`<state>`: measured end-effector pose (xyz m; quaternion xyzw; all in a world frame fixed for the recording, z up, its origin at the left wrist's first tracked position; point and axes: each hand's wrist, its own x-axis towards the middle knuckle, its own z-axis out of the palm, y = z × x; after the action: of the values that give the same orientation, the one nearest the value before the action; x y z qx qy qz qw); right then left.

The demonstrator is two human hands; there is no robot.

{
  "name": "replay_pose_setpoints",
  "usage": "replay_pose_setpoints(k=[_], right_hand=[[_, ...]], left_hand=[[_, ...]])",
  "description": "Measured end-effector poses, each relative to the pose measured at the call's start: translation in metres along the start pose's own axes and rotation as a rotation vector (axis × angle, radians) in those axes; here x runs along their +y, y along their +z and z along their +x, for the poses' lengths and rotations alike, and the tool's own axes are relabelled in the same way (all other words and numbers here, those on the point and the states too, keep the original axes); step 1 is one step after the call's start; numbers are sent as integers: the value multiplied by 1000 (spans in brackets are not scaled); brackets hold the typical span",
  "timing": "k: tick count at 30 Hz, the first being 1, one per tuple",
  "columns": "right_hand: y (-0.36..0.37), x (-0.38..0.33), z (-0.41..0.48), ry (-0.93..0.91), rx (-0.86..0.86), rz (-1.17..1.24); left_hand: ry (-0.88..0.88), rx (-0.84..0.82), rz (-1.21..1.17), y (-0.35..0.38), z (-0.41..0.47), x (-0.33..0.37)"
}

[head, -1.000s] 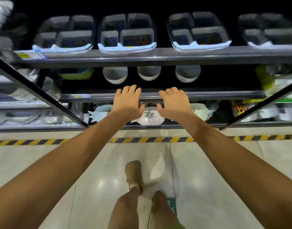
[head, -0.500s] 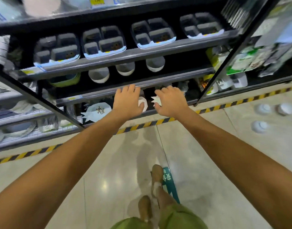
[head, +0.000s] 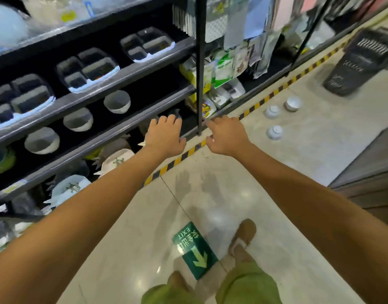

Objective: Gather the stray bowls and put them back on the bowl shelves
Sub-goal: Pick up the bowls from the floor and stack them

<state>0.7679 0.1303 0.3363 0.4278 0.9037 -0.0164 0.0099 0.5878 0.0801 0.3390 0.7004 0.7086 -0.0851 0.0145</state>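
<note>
Nearest the viewer, two legs in green shorts and two tan shoes stand on glossy pale floor tiles, beside one green rectangular exit sticker bearing an arrow. Two bare forearms extend forward. The left hand and the right hand are both palm-down, fingers loosely spread, holding nothing; their two shadows fall on the tiles below them.

Just beyond the hands runs a yellow-and-black striped floor strip along the base of a dark metal shelf unit, whose vertical post rises between the hands.

To the right of the right hand and well apart from it, three small round white bowls sit upside down on the floor, set in a triangle.

To the left of the left hand, the lowest shelf holds white star-edged dishes, blurred; their count cannot be told. The shelf above holds three round white bowls in a row. Higher still, three compartmented trays with pale rims stand in a row.

Farthest right, one dark slatted plastic basket rests on the floor.
</note>
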Motion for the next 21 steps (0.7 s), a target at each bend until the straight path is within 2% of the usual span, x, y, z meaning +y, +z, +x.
replay_pose_setpoints(k=[4, 10, 15, 21], right_hand=[[8, 107, -4, 67, -10, 37], [13, 252, -2, 139, -5, -44], [14, 338, -3, 199, -25, -33], [33, 411, 16, 218, -41, -21]], left_hand=[[52, -25, 36, -8, 73, 88], [142, -52, 18, -25, 169, 204], [197, -53, 4, -38, 229, 269], [210, -76, 9, -33, 298, 314]])
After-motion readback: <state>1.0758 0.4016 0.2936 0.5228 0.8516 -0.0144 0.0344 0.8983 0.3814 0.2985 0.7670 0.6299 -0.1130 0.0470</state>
